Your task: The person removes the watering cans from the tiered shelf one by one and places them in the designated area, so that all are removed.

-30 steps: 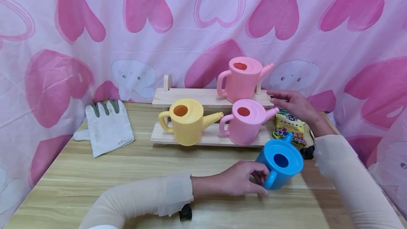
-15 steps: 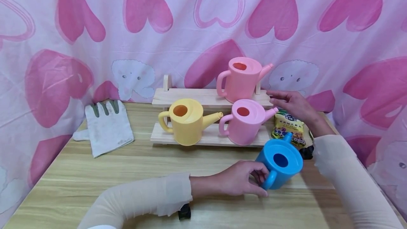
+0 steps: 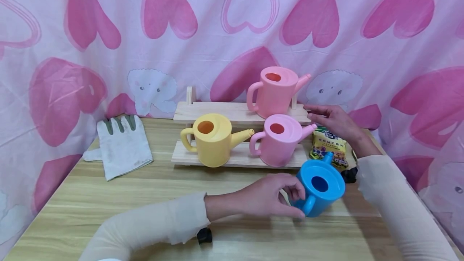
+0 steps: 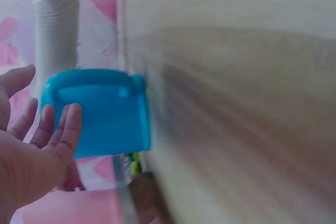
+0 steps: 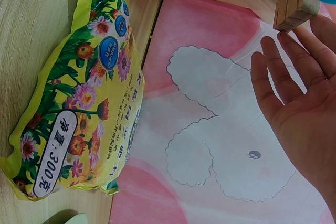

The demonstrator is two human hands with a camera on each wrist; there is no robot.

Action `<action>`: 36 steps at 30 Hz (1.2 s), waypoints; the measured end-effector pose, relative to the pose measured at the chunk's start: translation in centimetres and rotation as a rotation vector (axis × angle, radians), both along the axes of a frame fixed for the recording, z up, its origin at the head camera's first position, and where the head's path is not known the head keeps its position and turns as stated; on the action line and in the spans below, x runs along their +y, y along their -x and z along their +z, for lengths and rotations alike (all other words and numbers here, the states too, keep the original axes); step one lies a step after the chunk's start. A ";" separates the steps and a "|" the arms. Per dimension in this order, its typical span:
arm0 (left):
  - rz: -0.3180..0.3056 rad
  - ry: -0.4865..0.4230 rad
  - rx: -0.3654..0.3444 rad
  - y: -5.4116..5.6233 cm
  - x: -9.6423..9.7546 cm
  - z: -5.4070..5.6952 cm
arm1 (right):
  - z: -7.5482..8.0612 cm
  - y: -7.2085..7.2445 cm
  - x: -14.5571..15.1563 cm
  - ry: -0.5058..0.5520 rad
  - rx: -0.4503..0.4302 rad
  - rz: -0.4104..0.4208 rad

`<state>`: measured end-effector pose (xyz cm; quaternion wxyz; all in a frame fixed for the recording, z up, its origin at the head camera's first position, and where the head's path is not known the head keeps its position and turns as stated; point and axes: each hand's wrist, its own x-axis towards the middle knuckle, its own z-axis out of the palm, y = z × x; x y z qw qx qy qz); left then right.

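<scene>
A blue watering can (image 3: pixel 328 198) stands upright on the table at the front right, its handle toward my left hand (image 3: pixel 261 197). That hand is loosely spread beside the handle, thumb and fingers apart. In the left wrist view, the fingers (image 4: pixel 70 129) overlap the can (image 4: pixel 110 121) without curling round its handle. My right hand (image 3: pixel 335 121) has fairly straight fingers at the right end of the wooden two-tier shelf (image 3: pixel 217 111); in the right wrist view, its fingertips meet the upper board's end (image 5: pixel 298 9).
On the shelf's lower board stand a yellow watering can (image 3: pixel 214 144) and a pink one (image 3: pixel 277 144); a coral-pink one (image 3: pixel 275 96) stands on the upper board. A yellow flower-printed bag (image 3: pixel 328 146) lies right of the shelf. A white glove (image 3: pixel 125 148) lies at left.
My left hand has let go of the blue watering can's handle, its fingers spreading and drawing slightly left. The can and my right hand stay in place.
</scene>
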<state>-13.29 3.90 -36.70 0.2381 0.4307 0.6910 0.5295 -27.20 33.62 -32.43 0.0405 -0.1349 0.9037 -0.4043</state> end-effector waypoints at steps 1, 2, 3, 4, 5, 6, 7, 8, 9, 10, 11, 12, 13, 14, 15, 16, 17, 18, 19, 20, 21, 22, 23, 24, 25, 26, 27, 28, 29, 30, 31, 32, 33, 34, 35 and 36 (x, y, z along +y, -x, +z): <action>-0.003 0.002 0.040 0.1 -0.2 0.4 | 0.0 0.0 0.0 0.000 0.001 0.001; -0.007 0.004 0.075 0.2 -0.4 0.8 | -0.1 0.0 0.0 0.001 0.002 0.002; -0.012 0.006 0.113 0.3 -0.6 1.2 | -0.1 0.0 0.0 0.001 0.002 0.001; -0.018 0.006 0.141 0.5 -0.8 1.7 | -0.1 0.0 0.0 0.001 0.001 0.001; -0.030 -0.002 0.164 0.6 -1.0 2.1 | -0.1 0.0 0.0 0.002 0.001 0.001; -0.044 -0.010 0.183 0.8 -1.2 2.6 | -0.1 0.0 0.0 0.002 0.001 0.002; -0.061 -0.027 0.194 1.0 -1.4 3.0 | 0.0 0.0 0.0 0.002 0.001 0.001; -0.075 -0.044 0.204 1.2 -1.6 3.5 | 0.0 -0.1 0.0 0.003 0.001 0.001; -0.089 -0.062 0.216 1.4 -1.9 3.9 | 0.0 -0.1 0.0 0.004 0.001 0.001; -0.102 -0.085 0.210 1.6 -2.1 4.4 | 0.1 -0.1 0.0 0.005 0.001 0.001; -0.107 -0.100 0.219 1.8 -2.4 4.8 | 0.1 -0.1 0.0 0.005 0.002 0.002; -0.105 -0.109 0.232 2.0 -2.7 5.3 | 0.2 -0.1 0.0 0.005 0.004 0.002; -0.096 -0.118 0.252 2.3 -2.9 5.7 | 0.2 -0.1 0.0 0.002 0.005 0.003; -0.078 -0.121 0.272 2.5 -3.2 6.2 | 0.2 -0.1 0.0 0.002 0.007 0.006; -0.057 -0.121 0.288 2.7 -3.6 6.6 | 0.2 -0.1 0.0 0.000 0.008 0.008; -0.031 -0.119 0.305 2.9 -3.9 7.1 | 0.2 -0.1 -0.1 0.000 0.008 0.010; 0.003 -0.104 0.333 3.1 -4.2 7.5 | 0.2 -0.1 -0.1 -0.001 0.009 0.011; 0.038 -0.100 0.359 3.4 -4.5 7.9 | 0.2 -0.1 -0.1 0.000 0.008 0.012; 0.080 -0.088 0.377 3.6 -4.8 8.3 | 0.1 -0.1 -0.1 -0.001 0.004 0.011; 0.116 -0.080 0.380 3.9 -5.1 8.7 | 0.1 -0.1 -0.1 0.001 0.002 0.010; 0.147 -0.076 0.379 4.2 -5.4 9.0 | 0.0 -0.1 0.0 0.003 -0.001 0.008; 0.178 -0.075 0.381 4.5 -5.7 9.3 | 0.0 -0.1 0.0 0.003 -0.003 0.005; 0.208 -0.077 0.378 4.8 -6.0 9.6 | -0.1 -0.1 -0.1 0.003 -0.003 0.005; 0.234 -0.086 0.379 5.2 -6.3 9.9 | -0.1 -0.1 -0.1 0.003 -0.004 0.004; 0.256 -0.091 0.369 5.6 -6.6 10.1 | -0.1 -0.1 -0.1 0.002 -0.002 0.003; 0.274 -0.103 0.366 6.0 -6.9 10.3 | -0.1 -0.1 -0.1 0.002 0.000 0.003; 0.297 -0.110 0.370 6.4 -7.1 10.5 | -0.1 -0.1 0.0 0.001 0.001 0.001; 0.322 -0.112 0.376 6.8 -7.4 10.7 | -0.1 0.0 0.0 -0.001 0.001 0.000; 0.344 -0.115 0.380 7.3 -7.6 10.8 | -0.1 0.0 0.0 -0.002 0.001 -0.001; 0.370 -0.112 0.377 7.7 -7.8 10.9 | -0.1 -0.1 0.0 -0.004 0.000 -0.003; 0.394 -0.104 0.374 8.0 -8.0 11.0 | -0.1 -0.1 0.0 -0.003 0.000 -0.005; 0.416 -0.095 0.372 8.4 -8.2 11.1 | -0.1 -0.1 0.0 -0.004 -0.001 -0.007; 0.435 -0.089 0.365 8.8 -8.4 11.2 | -0.1 -0.1 0.0 -0.005 -0.002 -0.008; 0.451 -0.084 0.353 9.1 -8.5 11.3 | 0.0 -0.1 -0.1 -0.006 -0.003 -0.010; 0.465 -0.079 0.339 9.4 -8.7 11.4 | 0.0 -0.1 -0.1 -0.007 -0.004 -0.011; 0.476 -0.076 0.317 9.6 -8.8 11.5 | 0.0 -0.1 -0.1 -0.008 -0.005 -0.012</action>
